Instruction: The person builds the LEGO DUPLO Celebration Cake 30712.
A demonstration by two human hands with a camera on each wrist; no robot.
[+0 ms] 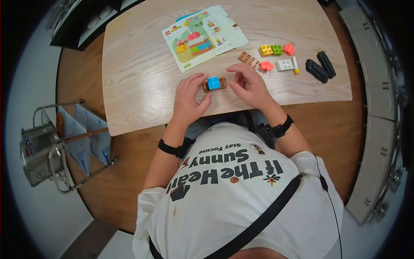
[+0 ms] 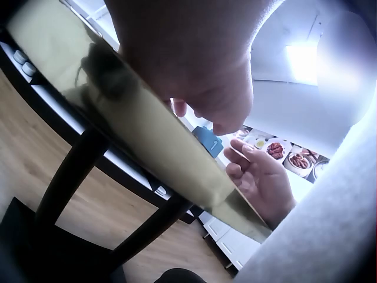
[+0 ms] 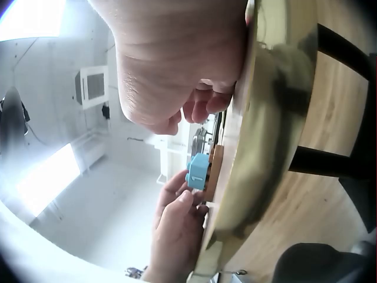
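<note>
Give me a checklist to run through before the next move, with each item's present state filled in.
1. Blue brick on top of brown piece: ok.
2. Blue brick pressed fully down: cannot tell.
3. Right hand clear of both: ok.
4. Left hand clear of both: cannot tell, fingertips very close.
5. Booklet on the table, in view: ok.
6. Yellow brick and green brick on the table: ok.

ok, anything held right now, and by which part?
Nothing looks held. Right hand is clear of the blue brick; left hand is beside it, contact unclear.
</note>
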